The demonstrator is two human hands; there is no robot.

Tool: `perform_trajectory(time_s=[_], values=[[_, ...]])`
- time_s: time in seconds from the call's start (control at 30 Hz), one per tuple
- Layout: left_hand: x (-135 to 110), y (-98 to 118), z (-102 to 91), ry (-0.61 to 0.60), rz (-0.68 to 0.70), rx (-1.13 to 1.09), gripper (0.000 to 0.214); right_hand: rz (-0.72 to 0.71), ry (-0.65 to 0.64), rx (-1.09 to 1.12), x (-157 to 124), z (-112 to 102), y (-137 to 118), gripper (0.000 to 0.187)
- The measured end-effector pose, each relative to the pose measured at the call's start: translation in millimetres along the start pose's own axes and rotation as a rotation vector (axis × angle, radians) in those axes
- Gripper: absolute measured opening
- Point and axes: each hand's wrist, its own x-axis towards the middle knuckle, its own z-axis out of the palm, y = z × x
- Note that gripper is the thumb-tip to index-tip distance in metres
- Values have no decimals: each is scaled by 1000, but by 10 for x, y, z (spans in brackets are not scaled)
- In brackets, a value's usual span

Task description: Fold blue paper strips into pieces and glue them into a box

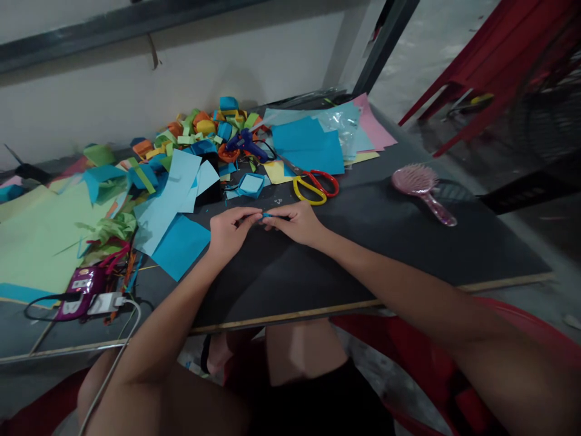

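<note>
Over the middle of the dark table, my left hand [233, 230] and my right hand [297, 223] meet fingertip to fingertip. Between them is a small strip of blue paper [267, 215], pinched at both ends; most of it is hidden by the fingers. Just beyond my right hand lie scissors [316, 186] with one yellow and one red handle loop. A small blue paper box shape [251, 185] sits past my left hand. A blue paper sheet [182, 244] lies to the left of my left wrist.
Folded paper pieces [200, 124] are heaped by the wall with a blue glue gun [247, 144]. Blue sheets [308, 145] lie behind the scissors. A pink hairbrush [420, 184] rests at right. A purple power strip [84, 290] with a white charger and cable sits at left.
</note>
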Motion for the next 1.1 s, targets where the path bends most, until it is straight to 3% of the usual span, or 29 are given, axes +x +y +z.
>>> perform_trajectory(time_s=[0.4, 0.53, 0.77, 0.97, 1.1], values=[[-11, -38, 2, 17, 156, 229, 15, 79, -154, 27, 29, -21, -11, 32], [-16, -27, -1, 30, 208, 268, 19, 50, -140, -41, 35, -53, -40, 32], [31, -68, -26, -98, 350, 274, 22, -5, -95, -157, 25, -37, -17, 18], [19, -76, -15, -67, 313, 317, 21, -1, -50, -185, 27, -36, -58, 20], [4, -67, 5, -65, 339, 304, 20, 40, -87, -185, 26, -47, -102, 18]])
